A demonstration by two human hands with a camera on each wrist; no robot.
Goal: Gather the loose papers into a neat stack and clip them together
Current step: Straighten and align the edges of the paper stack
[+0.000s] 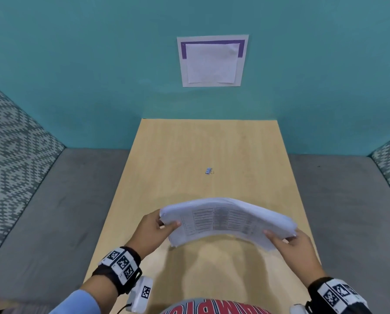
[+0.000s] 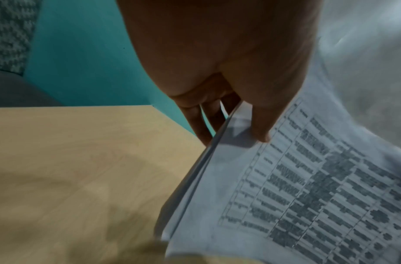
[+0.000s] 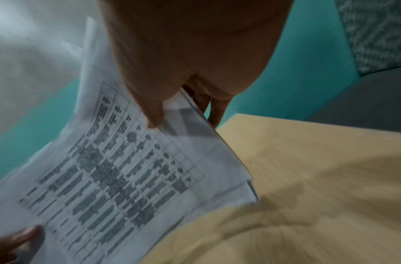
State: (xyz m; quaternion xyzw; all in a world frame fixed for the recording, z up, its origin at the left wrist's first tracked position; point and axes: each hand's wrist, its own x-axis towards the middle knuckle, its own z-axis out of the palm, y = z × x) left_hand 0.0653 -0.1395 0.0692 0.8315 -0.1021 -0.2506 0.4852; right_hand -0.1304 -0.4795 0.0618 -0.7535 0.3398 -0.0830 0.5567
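Note:
A stack of white papers (image 1: 223, 220) with a printed table on top hangs above the near half of the wooden table (image 1: 212, 143), bowed upward in the middle. My left hand (image 1: 164, 225) pinches its left edge, thumb on top and fingers beneath; the left wrist view shows the papers (image 2: 296, 187) under the thumb (image 2: 260, 128). My right hand (image 1: 282, 239) pinches the right edge the same way, with the papers (image 3: 127, 169) under its thumb (image 3: 154, 116). A small binder clip (image 1: 209, 171) lies alone at the table's middle, beyond the stack.
A teal wall (image 1: 99, 64) rises behind the table, with a white sheet (image 1: 212, 62) fixed to it. Grey cushioned seating (image 1: 53, 211) flanks the table on both sides, with patterned cushions (image 1: 10, 141) at the far corners.

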